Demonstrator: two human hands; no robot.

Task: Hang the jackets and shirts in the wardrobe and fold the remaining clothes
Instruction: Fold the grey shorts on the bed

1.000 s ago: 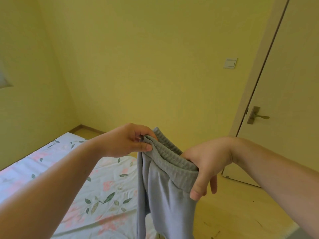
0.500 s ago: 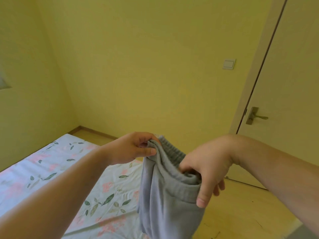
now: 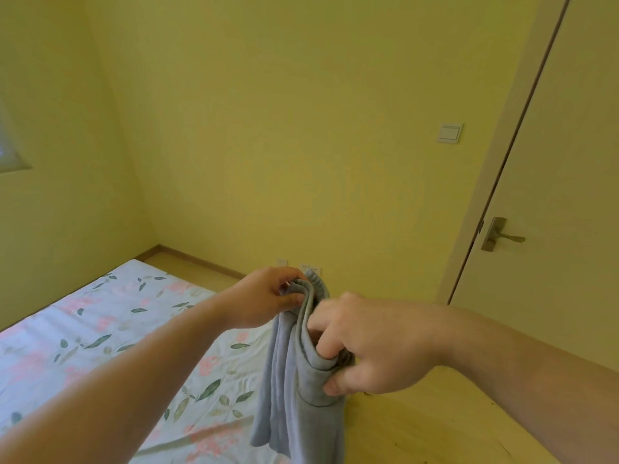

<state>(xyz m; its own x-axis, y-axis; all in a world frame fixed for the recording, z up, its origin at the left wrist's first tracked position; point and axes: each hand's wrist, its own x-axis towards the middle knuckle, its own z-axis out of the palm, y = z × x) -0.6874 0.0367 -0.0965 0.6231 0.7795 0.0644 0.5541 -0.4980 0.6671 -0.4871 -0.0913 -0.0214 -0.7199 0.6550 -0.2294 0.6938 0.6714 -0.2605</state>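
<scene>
A pair of grey sweatpants (image 3: 298, 406) hangs in the air between my hands, waistband up and bunched together, legs dropping out of the bottom of the view. My left hand (image 3: 268, 301) pinches the far end of the elastic waistband between thumb and fingers. My right hand (image 3: 371, 346) grips the near end of the waistband, fingers curled inside it and thumb pressed on the outside. Both hands are close together above the bed's edge. No wardrobe or hanger is in view.
A bed with a white floral sheet (image 3: 100, 333) fills the lower left. Wooden floor (image 3: 418, 423) lies to the right. A closed door (image 3: 569, 195) with a lever handle (image 3: 500, 236) stands at right, a light switch (image 3: 450, 133) beside it. Yellow walls behind.
My hands have moved lower and closer together, bunching the waistband so the sweatpants hang narrower. The view has tilted up a little.
</scene>
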